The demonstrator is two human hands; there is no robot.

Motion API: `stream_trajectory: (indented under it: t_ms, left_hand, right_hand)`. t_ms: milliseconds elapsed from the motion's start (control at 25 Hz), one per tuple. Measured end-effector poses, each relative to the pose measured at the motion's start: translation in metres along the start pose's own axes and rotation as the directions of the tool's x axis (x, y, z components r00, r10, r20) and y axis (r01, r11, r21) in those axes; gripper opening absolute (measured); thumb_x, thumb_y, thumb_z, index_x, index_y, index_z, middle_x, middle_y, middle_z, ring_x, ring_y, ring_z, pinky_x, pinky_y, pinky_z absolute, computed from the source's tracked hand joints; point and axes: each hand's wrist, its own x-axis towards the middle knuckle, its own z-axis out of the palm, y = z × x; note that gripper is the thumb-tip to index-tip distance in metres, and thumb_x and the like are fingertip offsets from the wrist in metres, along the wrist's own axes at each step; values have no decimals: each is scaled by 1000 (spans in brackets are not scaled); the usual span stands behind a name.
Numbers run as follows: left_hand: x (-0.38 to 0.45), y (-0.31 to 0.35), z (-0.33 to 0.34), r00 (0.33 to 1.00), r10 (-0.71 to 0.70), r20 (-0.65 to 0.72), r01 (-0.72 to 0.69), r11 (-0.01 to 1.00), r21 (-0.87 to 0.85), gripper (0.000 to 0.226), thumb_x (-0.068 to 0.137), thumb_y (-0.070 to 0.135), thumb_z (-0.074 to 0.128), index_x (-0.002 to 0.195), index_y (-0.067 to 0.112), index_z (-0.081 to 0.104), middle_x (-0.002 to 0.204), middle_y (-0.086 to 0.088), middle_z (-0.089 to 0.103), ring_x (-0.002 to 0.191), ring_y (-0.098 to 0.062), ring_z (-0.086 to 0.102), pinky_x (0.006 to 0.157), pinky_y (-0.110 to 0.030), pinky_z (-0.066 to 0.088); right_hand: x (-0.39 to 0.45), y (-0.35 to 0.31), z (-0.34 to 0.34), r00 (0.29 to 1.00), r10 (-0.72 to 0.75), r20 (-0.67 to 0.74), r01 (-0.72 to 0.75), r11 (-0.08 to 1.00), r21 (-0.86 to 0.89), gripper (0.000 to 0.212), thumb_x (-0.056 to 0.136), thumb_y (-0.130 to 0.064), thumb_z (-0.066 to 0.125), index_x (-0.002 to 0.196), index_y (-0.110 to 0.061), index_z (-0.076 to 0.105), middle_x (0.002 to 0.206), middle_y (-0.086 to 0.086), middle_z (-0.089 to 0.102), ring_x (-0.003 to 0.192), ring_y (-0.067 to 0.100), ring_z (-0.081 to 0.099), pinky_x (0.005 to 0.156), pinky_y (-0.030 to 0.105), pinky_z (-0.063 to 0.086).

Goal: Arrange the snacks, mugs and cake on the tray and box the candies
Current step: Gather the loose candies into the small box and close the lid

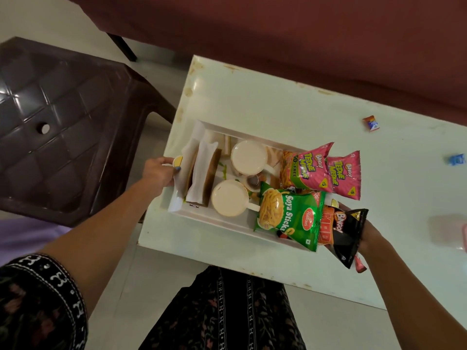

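A white tray (228, 222) lies on the pale table (278, 102). My left hand (158, 173) grips its left handle. In the tray are wrapped cake slices (201, 173), two cream mugs (249, 156) (228, 198), two pink Bingo packs (307, 168) (343, 173), a green Soya Sticks pack (290, 218) and an orange pack (326, 223). My right hand (369, 233) holds the tray's right end under a black Bingo pack (347, 236). Two candies lie loose on the table, an orange one (371, 123) and a blue one (456, 159).
A dark brown plastic chair (63, 127) stands left of the table. A maroon sofa (303, 34) runs along the far side. A pale pink object (449, 231) sits blurred at the table's right edge. My patterned clothing fills the bottom of the view.
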Motion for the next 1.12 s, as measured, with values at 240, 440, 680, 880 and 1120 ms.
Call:
stream_trajectory:
  t_ms: [240,440,680,880,1120]
  left_hand:
    - [-30,1,15,1000,13,10,-13,1000,5,25,79,-4,66,102,5,62,114,-21,62,91,-33,62,74,-40,53]
    - [-67,-1,48,998,42,54,-41,999,-2,29,77,-6,66,105,-1,62,110,-22,62,88,-33,61,76,-43,53]
    - [-108,2,110,995,77,58,-75,996,-41,31,76,-8,66,107,-3,62,96,-19,62,74,-31,61,48,-27,59]
    - [-126,15,166,994,100,35,-98,993,-71,33,75,-8,66,107,-1,62,110,-26,63,85,-32,61,78,-44,54]
    - [-123,20,203,994,105,21,-104,994,-44,34,74,-10,66,107,0,63,113,-27,62,85,-31,61,78,-42,53]
  right_hand:
    - [-7,-8,-28,997,-27,-68,26,999,-18,32,100,-18,31,92,-14,62,62,3,73,51,19,70,45,31,57]
    - [-12,-22,-76,995,-25,-102,21,999,-38,30,98,-22,35,93,-14,64,65,6,74,55,22,71,49,33,58]
    - [-14,-54,-146,998,-8,-62,6,999,-36,33,97,-29,36,88,-14,63,63,7,72,53,24,69,55,35,59]
    - [-17,-87,-192,995,-93,-42,94,996,14,35,98,-26,30,90,-13,61,65,7,73,55,23,70,51,36,59]
    - [3,-110,-211,994,-33,-108,32,999,-12,32,99,-32,34,108,-13,57,89,13,65,76,30,62,72,38,52]
